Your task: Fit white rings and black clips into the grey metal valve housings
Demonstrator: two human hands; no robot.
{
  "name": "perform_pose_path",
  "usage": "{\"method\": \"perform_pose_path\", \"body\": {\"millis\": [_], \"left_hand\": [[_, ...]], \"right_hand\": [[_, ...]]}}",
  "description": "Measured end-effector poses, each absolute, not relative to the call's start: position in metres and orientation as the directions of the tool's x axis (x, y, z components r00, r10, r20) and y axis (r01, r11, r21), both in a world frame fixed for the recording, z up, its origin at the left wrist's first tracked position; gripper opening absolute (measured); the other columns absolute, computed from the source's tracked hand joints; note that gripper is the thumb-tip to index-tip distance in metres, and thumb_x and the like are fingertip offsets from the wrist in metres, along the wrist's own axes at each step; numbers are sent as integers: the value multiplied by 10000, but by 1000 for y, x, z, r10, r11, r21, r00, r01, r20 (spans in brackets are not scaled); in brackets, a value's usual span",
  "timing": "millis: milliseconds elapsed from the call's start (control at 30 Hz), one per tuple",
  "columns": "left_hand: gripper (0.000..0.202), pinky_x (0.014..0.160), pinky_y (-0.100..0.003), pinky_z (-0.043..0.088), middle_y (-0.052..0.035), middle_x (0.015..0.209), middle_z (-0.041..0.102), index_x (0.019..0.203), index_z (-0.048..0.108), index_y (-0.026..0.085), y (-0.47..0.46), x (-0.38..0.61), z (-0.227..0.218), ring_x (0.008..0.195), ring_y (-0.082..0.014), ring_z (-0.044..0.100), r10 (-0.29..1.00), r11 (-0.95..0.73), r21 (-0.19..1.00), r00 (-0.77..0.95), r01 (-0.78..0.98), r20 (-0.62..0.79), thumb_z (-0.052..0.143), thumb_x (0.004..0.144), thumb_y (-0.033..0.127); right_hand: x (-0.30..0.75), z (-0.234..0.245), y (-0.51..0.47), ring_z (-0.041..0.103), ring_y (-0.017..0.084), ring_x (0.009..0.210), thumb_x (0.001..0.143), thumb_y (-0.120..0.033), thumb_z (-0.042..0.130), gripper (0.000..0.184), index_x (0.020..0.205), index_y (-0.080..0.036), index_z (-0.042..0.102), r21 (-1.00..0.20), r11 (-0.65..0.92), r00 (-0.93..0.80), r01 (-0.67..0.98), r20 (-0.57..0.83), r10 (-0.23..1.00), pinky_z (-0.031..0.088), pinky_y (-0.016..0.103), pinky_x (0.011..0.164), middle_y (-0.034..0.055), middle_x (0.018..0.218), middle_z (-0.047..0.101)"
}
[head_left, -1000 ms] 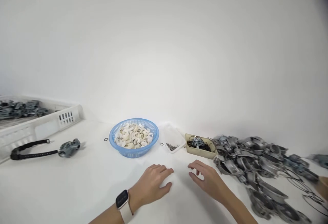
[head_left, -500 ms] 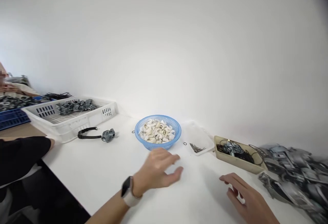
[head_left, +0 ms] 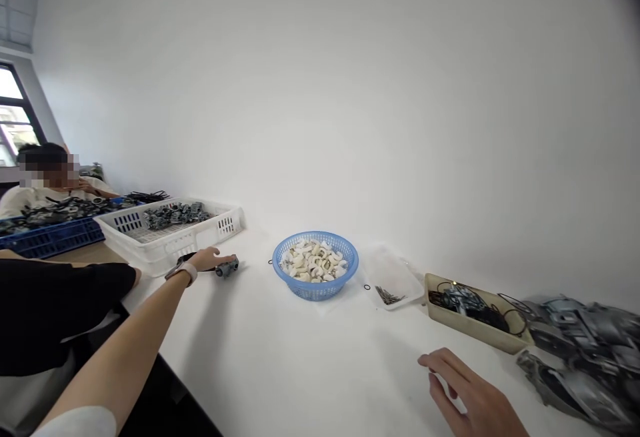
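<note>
While the left hand [head_left: 203,260] is lying over the small grey metal part [head_left: 228,268], whether its grip is holding it cannot be determined. The part is sitting on the bench [head_left: 280,357] between the white crate [head_left: 155,253] and the blue basket [head_left: 317,291]. The right hand [head_left: 467,387] is hovering before the beige tray [head_left: 475,328], its grip standing moderately wide.

matt metal part [head_left: 227,267]; smooth plastic basket [head_left: 315,292]

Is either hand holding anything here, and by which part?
The right hand holds nothing. The left hand reaches the small metal part; whether it grips it cannot be told.
</note>
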State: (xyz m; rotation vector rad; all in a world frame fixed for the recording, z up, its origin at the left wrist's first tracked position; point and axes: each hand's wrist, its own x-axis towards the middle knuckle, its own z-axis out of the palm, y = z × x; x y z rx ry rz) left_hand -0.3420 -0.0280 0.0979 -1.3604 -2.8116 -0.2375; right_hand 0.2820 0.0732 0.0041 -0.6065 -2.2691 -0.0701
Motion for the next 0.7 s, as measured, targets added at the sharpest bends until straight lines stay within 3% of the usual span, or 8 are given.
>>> {"method": "perform_pose_path", "body": {"millis": [133,300,467,567,700], "left_hand": [[851,830,-384,487,-189,1122,696,1058,657,87,-12,-358,55,1045,-373,636,749,658,135,-662,741,-20,511,695,842],[679,916,-429,462,-160,1206,647,1139,614,120,11,-369,36,1106,-300,607,733,679,107,-679,726,-41,579,795,705],[729,805,-390,481,-200,1153,682,1098,613,111,10,-368,26,1072,-380,637,745,664,119,-667,738,-14,553,702,720],[783,766,-390,486,-187,1174,685,1208,575,149,1,-358,23,1047,-389,656,754,648,123,-656,752,38,483,717,752],[846,840,-416,479,-181,1220,670,1390,468,163,-8,-346,34,1098,-394,640,789,594,107,-604,797,115,503,742,705]], "right_hand": [[280,2,73,664,118,592,941,-217,487,169,1016,-243,636,-85,888,-614,451,693,378,480,176,475,30,872,695],[280,-1,73,639,117,568,942,-181,456,180,992,-242,617,-67,871,-636,487,657,406,473,196,480,20,856,677],[278,-3,70,610,116,550,935,-149,424,199,946,-244,599,-100,831,-650,548,574,498,478,219,521,5,846,654],[277,-1,68,588,114,531,925,-133,406,220,920,-244,597,-124,813,-644,569,548,534,466,233,529,-2,843,642],[278,6,64,572,111,528,912,-116,397,250,930,-242,612,-191,783,-612,592,525,591,457,243,554,-4,874,644]]}}
